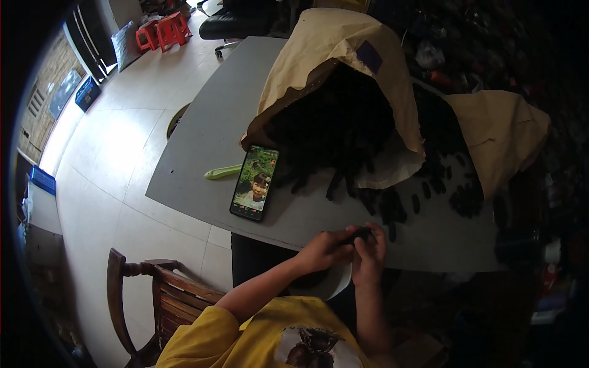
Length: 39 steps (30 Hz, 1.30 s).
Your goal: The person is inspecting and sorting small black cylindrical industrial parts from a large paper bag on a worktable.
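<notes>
Over the table's near edge, my left hand point(320, 250) and my right hand point(369, 253) meet with a small dark, elongated piece point(360, 235) between them. Fingers of both hands are closed round it; its kind is too dark to tell. Below them a white rounded rim point(339, 281), like a bowl's, is partly hidden by my wrists. In front of my hands, many similar black pieces point(392, 208) lie loose on the grey table point(202, 147). They spill from the mouth of a large brown paper sack point(343, 30) lying on its side.
A phone point(254, 184) with a lit screen stands tilted left of the pieces, beside a green handle-like thing point(222, 172). Another brown paper sack point(503, 132) is at the right. A wooden chair point(178, 294) stands lower left; red stools point(165, 32) are on the far floor.
</notes>
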Available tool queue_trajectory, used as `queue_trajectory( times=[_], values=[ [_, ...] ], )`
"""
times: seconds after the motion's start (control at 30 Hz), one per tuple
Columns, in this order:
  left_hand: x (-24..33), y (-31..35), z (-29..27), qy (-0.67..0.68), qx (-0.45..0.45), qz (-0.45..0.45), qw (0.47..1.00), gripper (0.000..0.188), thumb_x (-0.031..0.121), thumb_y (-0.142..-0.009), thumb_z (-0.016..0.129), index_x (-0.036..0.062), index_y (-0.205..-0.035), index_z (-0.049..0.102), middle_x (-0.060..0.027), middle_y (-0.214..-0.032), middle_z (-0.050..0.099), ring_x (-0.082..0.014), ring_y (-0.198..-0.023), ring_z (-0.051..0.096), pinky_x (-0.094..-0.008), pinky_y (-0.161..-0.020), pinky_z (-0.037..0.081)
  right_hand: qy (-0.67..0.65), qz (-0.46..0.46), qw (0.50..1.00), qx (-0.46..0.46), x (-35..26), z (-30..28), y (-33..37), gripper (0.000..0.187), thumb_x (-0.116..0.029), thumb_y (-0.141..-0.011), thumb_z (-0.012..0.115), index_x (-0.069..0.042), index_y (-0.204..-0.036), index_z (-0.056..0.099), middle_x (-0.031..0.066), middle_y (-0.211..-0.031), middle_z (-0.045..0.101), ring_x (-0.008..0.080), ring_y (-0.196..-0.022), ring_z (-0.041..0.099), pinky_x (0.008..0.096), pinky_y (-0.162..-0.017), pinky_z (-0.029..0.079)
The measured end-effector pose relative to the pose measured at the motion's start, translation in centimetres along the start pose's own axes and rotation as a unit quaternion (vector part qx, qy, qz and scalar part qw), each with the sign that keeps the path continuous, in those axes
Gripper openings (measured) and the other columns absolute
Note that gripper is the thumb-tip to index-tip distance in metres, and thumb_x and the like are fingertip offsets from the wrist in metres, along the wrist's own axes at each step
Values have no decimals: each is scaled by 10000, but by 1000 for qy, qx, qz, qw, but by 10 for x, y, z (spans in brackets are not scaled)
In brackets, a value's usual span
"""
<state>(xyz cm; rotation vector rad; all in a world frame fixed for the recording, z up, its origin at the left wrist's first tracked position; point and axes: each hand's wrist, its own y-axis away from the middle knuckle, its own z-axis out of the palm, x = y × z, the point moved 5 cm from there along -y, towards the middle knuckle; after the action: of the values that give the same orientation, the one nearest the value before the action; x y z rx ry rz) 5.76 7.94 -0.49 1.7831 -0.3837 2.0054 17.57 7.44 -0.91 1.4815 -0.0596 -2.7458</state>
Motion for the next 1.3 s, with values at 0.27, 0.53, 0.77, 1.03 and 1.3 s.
queue_trajectory(
  times=[0.27, 0.53, 0.77, 1.03, 1.3],
  values=[
    [13, -18, -30, -349, 219, 83, 907, 334, 234, -806, 595, -6, -1027, 525, -133, -854, 590, -300, -785, 592, -360, -688, 476, 180, -49, 980, 75, -17, -23, -31, 226, -43, -808, 557, -43, -1028, 506, 83, -897, 564, 194, -865, 556, 316, -770, 434],
    [14, -37, -70, -552, 359, 76, 749, 305, 215, -660, 641, 42, -865, 494, -113, -802, 531, -331, -790, 533, -432, -654, 446, 786, -152, 599, 7, -19, 9, -68, 181, -156, -776, 620, -49, -906, 552, 112, -916, 551, 306, -773, 571, 386, -624, 464],
    [13, -11, -81, -334, 330, 61, 881, 224, 157, -712, 621, 50, -886, 527, -100, -851, 601, -275, -829, 585, -363, -670, 465, 752, -192, 630, -16, -29, 6, -54, 151, -91, -756, 642, -44, -822, 515, 113, -816, 516, 310, -723, 559, 384, -591, 458],
    [-16, -18, -59, 235, 250, 41, 938, 138, 194, -895, 484, 66, -943, 510, -27, -737, 563, -121, -675, 553, -249, -615, 447, 326, 6, 940, 99, -26, -11, -21, 184, -41, -771, 611, -55, -922, 506, 63, -817, 545, 127, -673, 518, 249, -521, 401],
    [-8, -4, -26, 200, 126, -76, 969, 327, 378, -934, 379, 88, -1044, 485, -27, -640, 502, -87, -517, 472, -213, -464, 355, 17, 28, 995, 92, -26, -5, 1, 205, -23, -777, 522, -41, -980, 509, 85, -886, 556, 98, -557, 447, 216, -507, 386]
  ],
)
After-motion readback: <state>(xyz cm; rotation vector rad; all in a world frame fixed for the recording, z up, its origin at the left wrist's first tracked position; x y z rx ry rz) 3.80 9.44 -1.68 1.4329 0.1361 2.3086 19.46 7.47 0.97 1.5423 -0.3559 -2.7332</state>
